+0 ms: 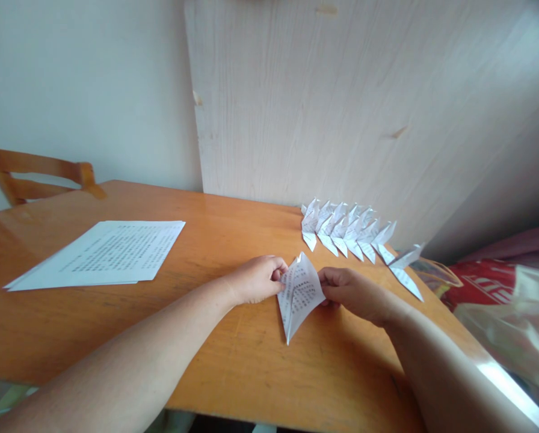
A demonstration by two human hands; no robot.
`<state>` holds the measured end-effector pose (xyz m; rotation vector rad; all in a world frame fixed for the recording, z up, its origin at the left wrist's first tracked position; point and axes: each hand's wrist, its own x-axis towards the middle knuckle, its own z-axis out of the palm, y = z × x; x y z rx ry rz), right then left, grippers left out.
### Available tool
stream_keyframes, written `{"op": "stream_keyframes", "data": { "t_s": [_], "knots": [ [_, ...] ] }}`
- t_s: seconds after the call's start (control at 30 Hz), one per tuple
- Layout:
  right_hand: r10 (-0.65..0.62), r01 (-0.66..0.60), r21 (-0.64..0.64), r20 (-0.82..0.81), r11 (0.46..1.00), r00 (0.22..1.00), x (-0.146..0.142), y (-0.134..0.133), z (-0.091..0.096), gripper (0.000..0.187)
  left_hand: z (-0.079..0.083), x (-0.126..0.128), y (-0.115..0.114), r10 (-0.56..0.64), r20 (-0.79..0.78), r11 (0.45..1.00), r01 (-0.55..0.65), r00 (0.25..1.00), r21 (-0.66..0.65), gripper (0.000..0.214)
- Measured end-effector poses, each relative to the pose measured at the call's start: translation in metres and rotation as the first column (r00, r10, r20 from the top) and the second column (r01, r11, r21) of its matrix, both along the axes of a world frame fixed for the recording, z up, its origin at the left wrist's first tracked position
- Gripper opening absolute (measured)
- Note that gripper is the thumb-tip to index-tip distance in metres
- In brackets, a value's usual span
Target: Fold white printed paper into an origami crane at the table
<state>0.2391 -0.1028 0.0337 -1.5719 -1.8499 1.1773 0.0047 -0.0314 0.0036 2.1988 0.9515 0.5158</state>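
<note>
Between my two hands is a folded sheet of printed paper (302,294), shaped like a kite with a crease down its length and its lower point near the table. My left hand (261,279) pinches its left edge between thumb and fingers. On the opposite side, my right hand (341,287) grips the right edge, fingers curled partly behind the paper. Beyond my hands stand several folded paper figures (340,231) in close rows, with upright pointed tips. One more paper figure (405,267) sits apart from them, at the right edge of the table.
A stack of printed sheets (116,249) lies on the left of the wooden table (233,361). Behind the table rises a pale wooden panel (341,108). A wooden chair (44,171) stands at the far left. Red and white bags (490,285) are beside the right edge.
</note>
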Motion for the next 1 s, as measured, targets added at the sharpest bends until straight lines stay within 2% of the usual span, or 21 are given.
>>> {"op": "stream_keyframes", "data": {
  "t_s": [0.27,0.53,0.7,1.0],
  "knots": [
    [0.045,-0.046,-0.036,-0.045,0.998,0.998,0.0061,0.0029,-0.0042,0.009,-0.0007,0.0006,0.0006,-0.001,-0.011,0.999,0.001,1.0,0.033,0.017],
    [0.016,-0.016,-0.047,-0.014,0.999,1.0,0.0003,0.0024,-0.0032,0.012,0.0001,0.0012,-0.0002,0.005,-0.011,1.0,-0.004,1.0,0.028,0.018],
    [-0.019,0.019,-0.003,0.013,1.0,1.0,-0.0028,0.0014,-0.0056,0.013,0.0035,0.0008,-0.001,0.003,-0.025,0.999,-0.002,1.0,0.04,0.015],
    [0.042,-0.042,0.006,0.027,0.999,0.999,0.0013,-0.0005,0.0028,0.007,0.0032,0.0001,-0.001,-0.011,-0.021,0.997,0.012,1.0,0.071,0.013]
  ]
}}
